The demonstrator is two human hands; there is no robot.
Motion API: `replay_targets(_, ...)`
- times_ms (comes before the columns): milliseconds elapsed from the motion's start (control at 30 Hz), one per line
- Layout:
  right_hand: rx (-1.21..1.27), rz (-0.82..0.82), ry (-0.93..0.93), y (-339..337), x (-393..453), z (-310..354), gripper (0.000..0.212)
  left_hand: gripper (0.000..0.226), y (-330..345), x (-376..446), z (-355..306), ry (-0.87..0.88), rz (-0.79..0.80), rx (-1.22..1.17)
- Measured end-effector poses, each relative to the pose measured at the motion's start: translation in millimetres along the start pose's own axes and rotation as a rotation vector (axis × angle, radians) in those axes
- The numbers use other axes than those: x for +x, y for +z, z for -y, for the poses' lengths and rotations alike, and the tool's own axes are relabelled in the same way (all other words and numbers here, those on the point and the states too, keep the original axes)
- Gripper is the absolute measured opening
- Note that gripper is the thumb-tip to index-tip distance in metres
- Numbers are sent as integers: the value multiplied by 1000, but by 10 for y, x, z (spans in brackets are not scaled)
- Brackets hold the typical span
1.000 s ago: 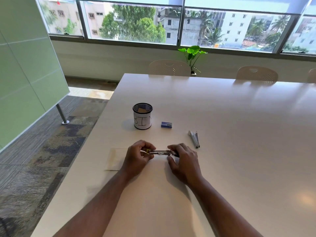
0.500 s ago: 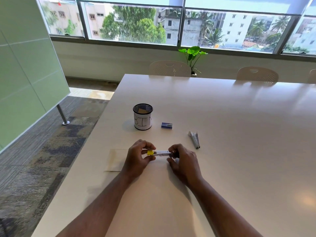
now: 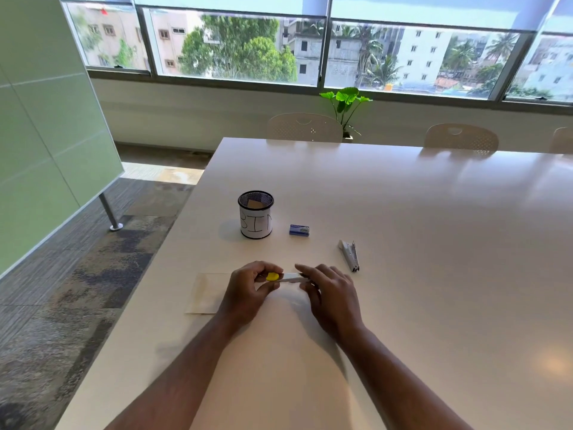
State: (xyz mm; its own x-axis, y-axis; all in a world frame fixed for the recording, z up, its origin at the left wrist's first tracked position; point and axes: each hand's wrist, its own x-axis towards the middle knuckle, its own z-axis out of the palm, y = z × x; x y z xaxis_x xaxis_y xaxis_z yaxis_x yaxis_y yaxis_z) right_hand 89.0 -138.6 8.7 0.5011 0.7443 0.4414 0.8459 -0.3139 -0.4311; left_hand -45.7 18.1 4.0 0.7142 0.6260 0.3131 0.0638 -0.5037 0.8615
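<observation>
The left hand (image 3: 248, 290) curls its fingers round the yellow end of a slim silver metal tool with a yellow tip (image 3: 283, 277). The right hand (image 3: 331, 293) pinches the other end. The tool is held level just over the white table (image 3: 403, 243), beside a beige paper sheet (image 3: 204, 293).

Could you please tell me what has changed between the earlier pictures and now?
The slender tool has been turned between the hands, so its yellow end now faces up by the left hand. The fingers of the right hand have straightened along it. Both hands still hold it; the cup, blue box, stapler and paper have not moved.
</observation>
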Motion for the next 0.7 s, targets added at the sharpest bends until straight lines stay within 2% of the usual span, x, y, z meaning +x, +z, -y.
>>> replay_targets(333,-91,23,-23,24,4,-7,47,32,37,3,8,30,-12,108)
replay_targets(467,-96,95,-35,30,18,8,47,29,32,15,29,51,-19,138)
replay_targets(700,2,-53,-3,6,-31,-4,45,39,44,36,48,32,-54,94)
